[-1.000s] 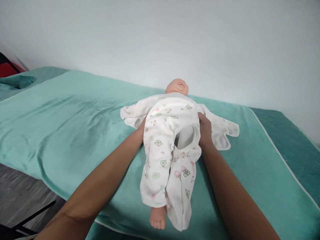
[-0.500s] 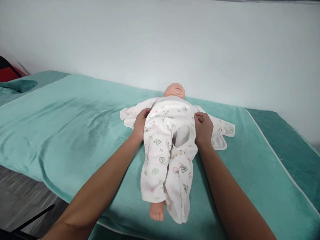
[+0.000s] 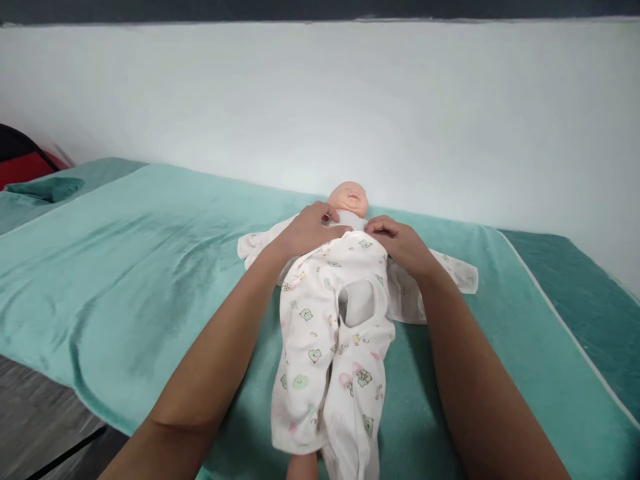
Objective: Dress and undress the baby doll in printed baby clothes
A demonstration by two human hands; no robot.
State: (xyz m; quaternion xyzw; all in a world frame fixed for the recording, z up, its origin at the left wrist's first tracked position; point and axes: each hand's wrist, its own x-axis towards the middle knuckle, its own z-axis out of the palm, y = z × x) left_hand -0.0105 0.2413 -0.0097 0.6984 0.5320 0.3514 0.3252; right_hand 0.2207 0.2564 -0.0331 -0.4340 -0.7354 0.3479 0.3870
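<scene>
A baby doll [image 3: 349,199] lies on its back, its head toward the wall. White printed baby trousers [image 3: 310,320] cover its legs and reach up over its belly; one has an oval opening at the crotch. My left hand [image 3: 313,230] rests at the upper edge of the trousers, its thumb and index finger apart. Across from it my right hand [image 3: 400,245] has its fingers curled at the waistband, their tips partly hidden. A white baby top [image 3: 457,272] lies spread under the doll, its sleeves out to both sides. One bare foot [image 3: 303,467] shows below the left trouser leg.
A light green plush cover [image 3: 150,267] lies under the doll, over a darker green one [image 3: 565,287] at the right. Behind rises a white wall [image 3: 320,100]. A red and black item [image 3: 23,160] stands at the far left, and grey floor [image 3: 40,413] shows at lower left.
Both hands have moved up from the sides of the doll's waist to the top edge of the trousers at its chest. The view has tilted up slightly.
</scene>
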